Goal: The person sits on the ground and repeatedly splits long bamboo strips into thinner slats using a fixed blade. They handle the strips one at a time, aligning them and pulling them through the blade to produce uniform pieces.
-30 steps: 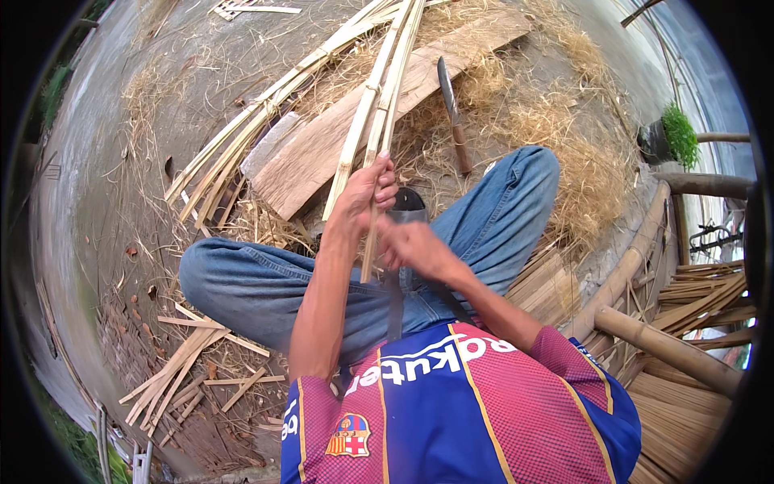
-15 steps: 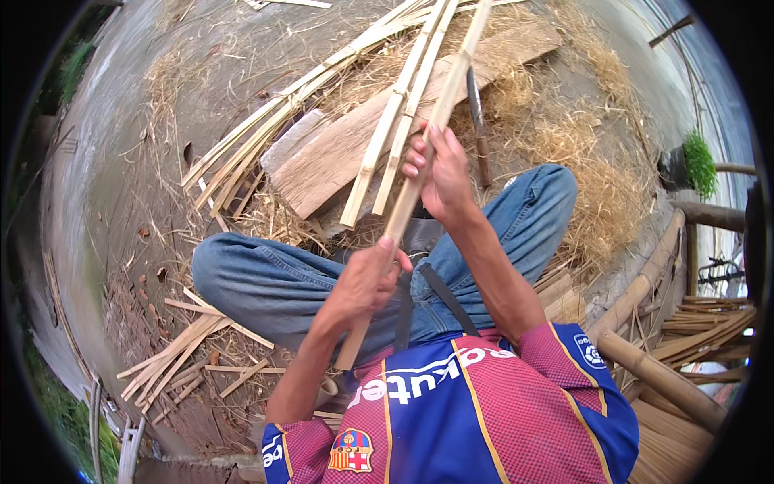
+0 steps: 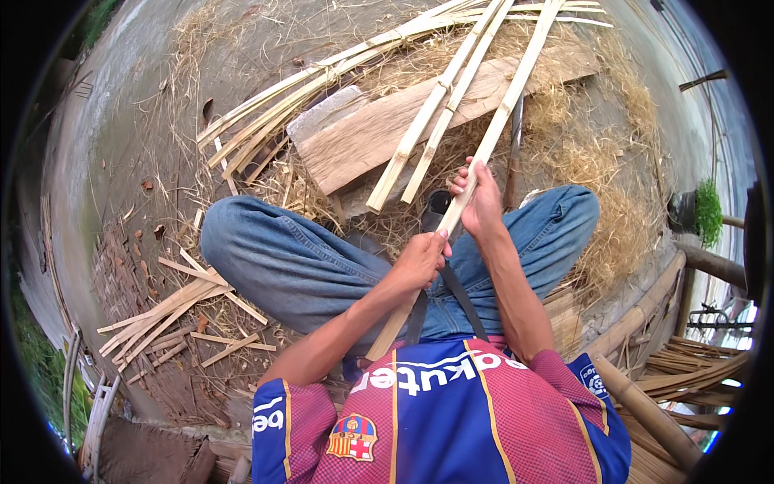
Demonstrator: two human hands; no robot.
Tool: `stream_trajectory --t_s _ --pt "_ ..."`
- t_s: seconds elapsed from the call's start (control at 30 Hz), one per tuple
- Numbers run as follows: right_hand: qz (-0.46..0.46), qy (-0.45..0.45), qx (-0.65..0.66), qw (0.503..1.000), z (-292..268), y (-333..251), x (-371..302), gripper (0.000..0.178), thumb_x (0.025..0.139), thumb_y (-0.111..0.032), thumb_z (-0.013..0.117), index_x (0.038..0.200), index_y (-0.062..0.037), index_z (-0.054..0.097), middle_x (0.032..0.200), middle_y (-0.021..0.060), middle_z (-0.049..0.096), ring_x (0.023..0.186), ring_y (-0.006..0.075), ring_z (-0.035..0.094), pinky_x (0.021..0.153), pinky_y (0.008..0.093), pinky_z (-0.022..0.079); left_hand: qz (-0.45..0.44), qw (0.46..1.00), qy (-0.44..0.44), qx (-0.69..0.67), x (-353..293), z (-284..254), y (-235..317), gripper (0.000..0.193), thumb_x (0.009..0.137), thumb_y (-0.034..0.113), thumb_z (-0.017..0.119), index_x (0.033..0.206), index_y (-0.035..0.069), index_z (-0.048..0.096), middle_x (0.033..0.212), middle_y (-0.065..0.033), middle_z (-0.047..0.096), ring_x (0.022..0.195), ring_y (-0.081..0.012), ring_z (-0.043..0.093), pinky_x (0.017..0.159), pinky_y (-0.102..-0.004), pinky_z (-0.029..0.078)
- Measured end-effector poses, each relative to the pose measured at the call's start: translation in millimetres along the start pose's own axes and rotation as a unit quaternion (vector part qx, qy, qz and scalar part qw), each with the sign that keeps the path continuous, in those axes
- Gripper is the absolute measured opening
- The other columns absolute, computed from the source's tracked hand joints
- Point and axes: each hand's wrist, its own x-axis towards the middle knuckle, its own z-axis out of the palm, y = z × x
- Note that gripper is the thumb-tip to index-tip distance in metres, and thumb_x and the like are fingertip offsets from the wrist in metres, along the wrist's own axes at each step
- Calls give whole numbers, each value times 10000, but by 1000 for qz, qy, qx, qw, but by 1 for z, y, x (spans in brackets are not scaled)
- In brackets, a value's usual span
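Strip of flat, pale bamboo (image 3: 500, 117) handled

In the head view, it is slanted over blue denim jeans (image 3: 282, 254), closely wrapped by bare left hand (image 3: 421, 260) and, farther out, right hand (image 3: 481, 198). Positioning seems under way; steady support is judged needed.

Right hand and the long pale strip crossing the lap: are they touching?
Touching. The head view shows the right hand closed around the long pale strip, with no gap between them.

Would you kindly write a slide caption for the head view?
Left hand and right hand hold one long pale strip, with a wooden plank lying beyond.
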Motion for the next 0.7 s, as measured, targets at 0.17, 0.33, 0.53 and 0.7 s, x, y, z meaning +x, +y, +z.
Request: stream_trajectory --t_s 0.17,0.33,0.53,0.7 --pt "154 -42 19 987 -88 35 22 322 1052 -316 397 1073 -58 587 954 122 652 860 242 653 762 385 563 16 1000 -10 -10 1 -1 -9 406 1060 453 387 902 92 486 630 83 349 453 -18 251 391 -208 202" --pt "150 -123 -499 845 -59 91 2 356 930 -284 656 1195 -52 603 927 123 648 829 253 652 759 422 550 14 999 -25 -29 0 -6 -9 416 1055 474 387 911 96 485 615 80 333 442 -22 247 388 -208 195" --pt "-82 -278 -788 543 -29 125 -22 464 844 -404 747 1237 -194 621 1048 94 609 983 317 635 823 407 521 -17 999 -17 -35 8 -9 -14 419 1047 513 374 931 129 493 618 78 332 435 -30 254 389 -206 203" --pt "-69 -273 -788 547 -30 133 -10 320 846 -337 744 1102 -150 704 1010 132 616 938 333 638 815 426 510 -8 997 -37 -64 6 -9 -14 399 1045 489 399 908 127 493 618 73 359 431 -35 286 385 -211 222"
